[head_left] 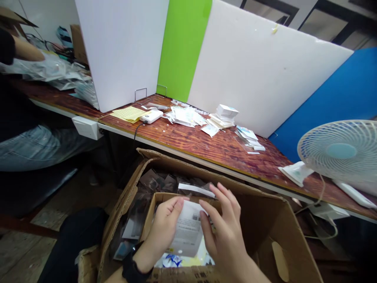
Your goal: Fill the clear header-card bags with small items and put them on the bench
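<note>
Both hands are down in a large open cardboard box (265, 220) below the table edge. My left hand (160, 232) pinches the left side of a small white printed packet (188, 228), thumb and fingers curled on it. My right hand (225, 226) holds the packet's right side with the thumb, its other fingers stretched upward. A smaller inner carton (153, 204) surrounds the packet, and more small packets (173, 259) lie under it. Dark plastic bags (153, 181) fill the rest of the box.
A red-brown wooden table (206, 145) carries piles of small white packets (220, 118), a yellow sheet (129, 114) and a white device (151, 116). A white fan (341, 151) stands at the right. White, green and blue partition boards rise behind. Another person (17, 110) sits at the left.
</note>
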A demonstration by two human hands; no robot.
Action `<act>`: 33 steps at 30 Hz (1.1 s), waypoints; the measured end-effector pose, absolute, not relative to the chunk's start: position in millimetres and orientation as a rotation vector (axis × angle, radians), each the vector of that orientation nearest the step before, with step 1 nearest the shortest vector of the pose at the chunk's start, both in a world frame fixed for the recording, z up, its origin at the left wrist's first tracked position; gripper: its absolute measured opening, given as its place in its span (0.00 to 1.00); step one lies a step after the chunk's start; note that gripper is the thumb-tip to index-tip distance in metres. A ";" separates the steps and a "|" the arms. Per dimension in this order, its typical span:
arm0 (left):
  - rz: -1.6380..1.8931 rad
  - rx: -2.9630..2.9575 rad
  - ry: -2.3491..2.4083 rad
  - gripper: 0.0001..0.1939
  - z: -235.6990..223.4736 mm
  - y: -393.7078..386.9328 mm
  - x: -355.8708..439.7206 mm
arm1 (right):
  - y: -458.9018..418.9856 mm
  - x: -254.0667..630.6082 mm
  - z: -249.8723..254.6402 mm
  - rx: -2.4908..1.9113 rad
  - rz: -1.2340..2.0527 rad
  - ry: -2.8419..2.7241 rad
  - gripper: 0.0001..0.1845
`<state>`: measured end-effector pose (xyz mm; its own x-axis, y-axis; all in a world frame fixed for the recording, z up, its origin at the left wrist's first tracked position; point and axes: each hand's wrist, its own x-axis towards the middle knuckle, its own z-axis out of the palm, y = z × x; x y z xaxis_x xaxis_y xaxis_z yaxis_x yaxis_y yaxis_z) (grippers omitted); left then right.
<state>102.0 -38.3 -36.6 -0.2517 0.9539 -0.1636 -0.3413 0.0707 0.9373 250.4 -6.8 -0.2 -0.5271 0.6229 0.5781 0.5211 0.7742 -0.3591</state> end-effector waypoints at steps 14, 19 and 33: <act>1.417 1.387 1.296 0.25 -29.2 -54.8 112.1 | -23.2 227.4 -34.3 -1.287 1.228 -1.259 0.16; 1.483 0.785 1.427 0.26 -33.0 -33.2 94.8 | -10.0 248.8 -40.2 -1.295 1.298 -1.352 0.15; 1.310 0.644 1.423 0.12 -47.8 -24.6 93.7 | 2.7 263.2 -43.1 -1.345 1.342 -1.423 0.11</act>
